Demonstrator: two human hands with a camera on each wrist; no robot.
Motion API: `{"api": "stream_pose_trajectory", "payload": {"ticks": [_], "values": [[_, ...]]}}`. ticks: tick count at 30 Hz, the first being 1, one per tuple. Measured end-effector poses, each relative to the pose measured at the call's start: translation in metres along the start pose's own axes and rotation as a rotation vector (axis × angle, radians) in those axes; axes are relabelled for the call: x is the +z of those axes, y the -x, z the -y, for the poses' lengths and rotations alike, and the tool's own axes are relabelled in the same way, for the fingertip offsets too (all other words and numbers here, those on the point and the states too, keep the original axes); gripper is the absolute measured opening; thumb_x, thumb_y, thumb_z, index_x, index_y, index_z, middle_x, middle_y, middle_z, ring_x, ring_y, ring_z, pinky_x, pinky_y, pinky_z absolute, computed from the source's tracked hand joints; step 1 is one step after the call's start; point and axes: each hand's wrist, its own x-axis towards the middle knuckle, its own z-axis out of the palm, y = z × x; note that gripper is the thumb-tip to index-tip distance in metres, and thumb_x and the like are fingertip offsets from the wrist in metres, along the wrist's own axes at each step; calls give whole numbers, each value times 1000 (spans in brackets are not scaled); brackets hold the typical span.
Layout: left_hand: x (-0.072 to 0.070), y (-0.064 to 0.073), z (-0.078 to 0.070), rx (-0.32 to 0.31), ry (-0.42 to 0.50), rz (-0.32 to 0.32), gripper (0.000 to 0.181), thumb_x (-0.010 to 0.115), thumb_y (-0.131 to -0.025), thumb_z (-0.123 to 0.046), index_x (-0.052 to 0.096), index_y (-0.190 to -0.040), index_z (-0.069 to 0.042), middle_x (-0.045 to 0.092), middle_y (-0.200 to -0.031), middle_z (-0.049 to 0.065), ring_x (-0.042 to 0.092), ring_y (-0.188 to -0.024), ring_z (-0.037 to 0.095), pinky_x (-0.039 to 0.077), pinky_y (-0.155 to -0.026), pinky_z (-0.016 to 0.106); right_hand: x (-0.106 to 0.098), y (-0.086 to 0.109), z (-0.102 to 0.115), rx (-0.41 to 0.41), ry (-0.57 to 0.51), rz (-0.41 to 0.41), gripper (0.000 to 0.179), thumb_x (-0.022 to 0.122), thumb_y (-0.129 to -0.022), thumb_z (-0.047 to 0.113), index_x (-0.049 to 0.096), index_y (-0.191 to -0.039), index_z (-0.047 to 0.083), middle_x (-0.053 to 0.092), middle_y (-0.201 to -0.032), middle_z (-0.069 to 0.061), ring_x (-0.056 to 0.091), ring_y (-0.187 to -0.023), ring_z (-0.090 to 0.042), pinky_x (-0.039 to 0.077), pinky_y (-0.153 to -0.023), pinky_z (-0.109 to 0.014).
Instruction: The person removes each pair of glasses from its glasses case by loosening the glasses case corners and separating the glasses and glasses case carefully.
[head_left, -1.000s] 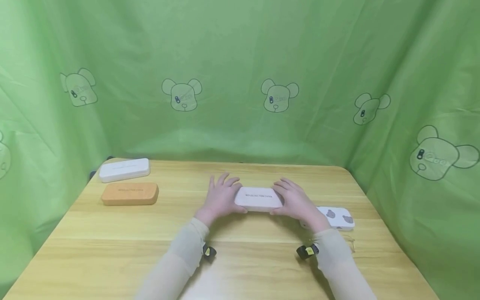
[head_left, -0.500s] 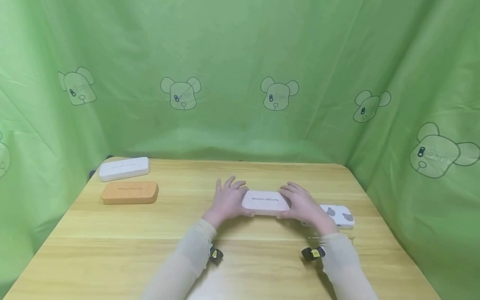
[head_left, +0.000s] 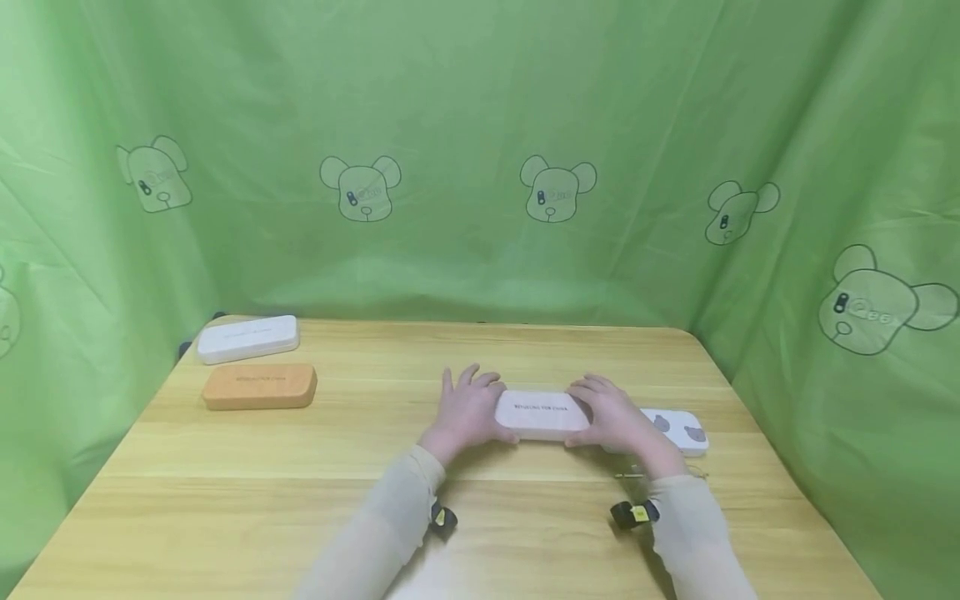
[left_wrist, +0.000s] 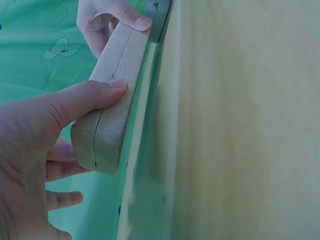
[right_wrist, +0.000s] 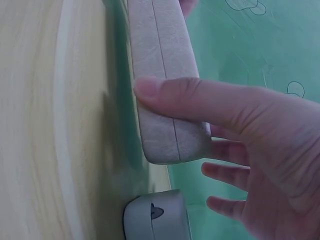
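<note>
Both hands hold a pale pinkish-white glasses case (head_left: 542, 414) with dark lettering on its lid, one at each end. My left hand (head_left: 470, 411) pinches the left end, thumb on the front side across the seam and fingers behind. On the other end my right hand (head_left: 611, 414) has its thumb along the front side, with the lower fingers spread away. In the right wrist view the case (right_wrist: 167, 55) shows a thin seam line and looks closed. It hangs a little above the wooden table (head_left: 517, 533).
A white case with grey bear prints (head_left: 678, 432) lies just right of the right hand, partly behind the forearm. Thin gold wire-like parts (head_left: 630, 476) lie in front of it. At the far left are a white case (head_left: 248, 339) and an orange case (head_left: 260, 387). Green curtains (head_left: 457, 250) surround the table.
Both hands have moved the pinkish-white case to the right and slightly nearer to me, keeping their grip on its ends. The other cases have stayed put.
</note>
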Motion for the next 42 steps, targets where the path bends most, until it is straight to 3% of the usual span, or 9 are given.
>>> {"api": "stream_pose_trajectory", "payload": {"ticks": [8, 18, 24, 42], "values": [[6, 3, -8, -29, 8, 11, 88, 81, -60, -64, 59, -132, -19, 52, -146, 0, 37, -142, 34, 19, -115, 69, 2, 4, -4, -18, 10, 12, 87, 90, -59, 37, 57, -130, -2, 53, -138, -26, 37, -136, -49, 29, -112, -66], [8, 5, -21, -99, 55, 65, 88, 82, -61, -61, 56, -135, -21, 51, -147, 1, 36, -143, 34, 15, -116, 69, 0, 8, -9, -13, -11, 26, 86, 90, -57, 36, 58, -127, -2, 53, -137, -28, 38, -134, -51, 29, -111, -67], [9, 7, -25, -124, 71, 67, 88, 84, -61, -58, 56, -135, -20, 52, -145, 3, 37, -141, 36, 16, -116, 70, 0, 9, -9, -9, -14, 35, 85, 91, -56, 36, 59, -125, -1, 55, -135, -27, 39, -134, -51, 29, -112, -67], [15, 9, -27, -129, 79, 63, 88, 83, -64, -58, 53, -136, -20, 55, -141, 7, 40, -139, 37, 20, -114, 70, 2, 9, -12, -3, -48, 70, 86, 91, -58, 33, 55, -127, -3, 58, -130, -24, 48, -126, -46, 37, -109, -61]]}}
